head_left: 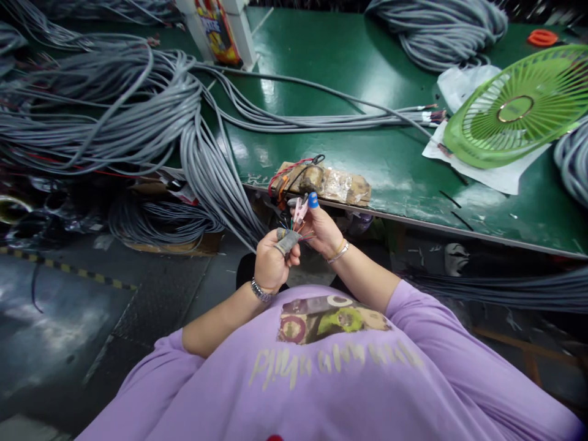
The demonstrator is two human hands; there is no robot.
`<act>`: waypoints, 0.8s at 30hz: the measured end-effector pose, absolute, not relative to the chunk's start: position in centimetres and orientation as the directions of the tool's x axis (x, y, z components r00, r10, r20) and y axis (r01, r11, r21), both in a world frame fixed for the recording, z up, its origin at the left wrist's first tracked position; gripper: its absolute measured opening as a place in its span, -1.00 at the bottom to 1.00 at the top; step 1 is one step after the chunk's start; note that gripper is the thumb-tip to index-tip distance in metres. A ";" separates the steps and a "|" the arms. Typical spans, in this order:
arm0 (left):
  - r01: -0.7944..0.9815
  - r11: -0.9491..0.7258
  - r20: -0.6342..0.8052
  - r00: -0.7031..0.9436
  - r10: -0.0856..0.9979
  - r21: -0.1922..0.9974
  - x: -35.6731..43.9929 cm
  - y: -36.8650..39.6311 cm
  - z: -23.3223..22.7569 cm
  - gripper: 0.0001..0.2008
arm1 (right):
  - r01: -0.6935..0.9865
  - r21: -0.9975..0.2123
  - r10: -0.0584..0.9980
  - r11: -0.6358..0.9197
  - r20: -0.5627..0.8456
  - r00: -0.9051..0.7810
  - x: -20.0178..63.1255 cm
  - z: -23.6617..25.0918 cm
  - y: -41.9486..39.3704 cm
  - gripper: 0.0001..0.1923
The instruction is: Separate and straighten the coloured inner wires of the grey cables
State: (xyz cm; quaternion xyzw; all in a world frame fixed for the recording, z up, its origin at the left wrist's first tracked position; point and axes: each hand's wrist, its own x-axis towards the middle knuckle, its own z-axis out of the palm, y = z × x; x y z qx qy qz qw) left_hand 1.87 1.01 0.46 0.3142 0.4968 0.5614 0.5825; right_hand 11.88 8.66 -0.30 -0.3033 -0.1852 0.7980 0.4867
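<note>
Grey round cable in a large loose heap (105, 116) fills the left of my view, lying on the glossy green surface (316, 55) and spilling over its near edge. Next along I see a white container with a colourful printed wrapper (218, 33), near the back of the heap. My feed shows the left hand (271, 262), with a silver metal watch (261, 290) at the wrist, its grip closed on a fan of thin multicoloured wires (301, 233) in front of the surface's edge. A small pink-and-white piece (300, 209) sits beside the blue-capped thumb of the right hand (327, 234); that grip is partly curled by the wires, and I cannot tell whether it has hold of anything. Just beyond lies a brown patched board (361, 191). Further right, stripped grey cable ends (434, 115) reach towards a bright green plastic fan (514, 109) over white paper (514, 168).
</note>
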 end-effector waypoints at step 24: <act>-0.172 -0.011 -0.039 -0.285 0.958 0.985 1.6 1.4 0.3 -0.78 | -0.647 -0.605 0.882 -0.463 -0.245 -0.402 12.6 -0.6 8.4 -0.58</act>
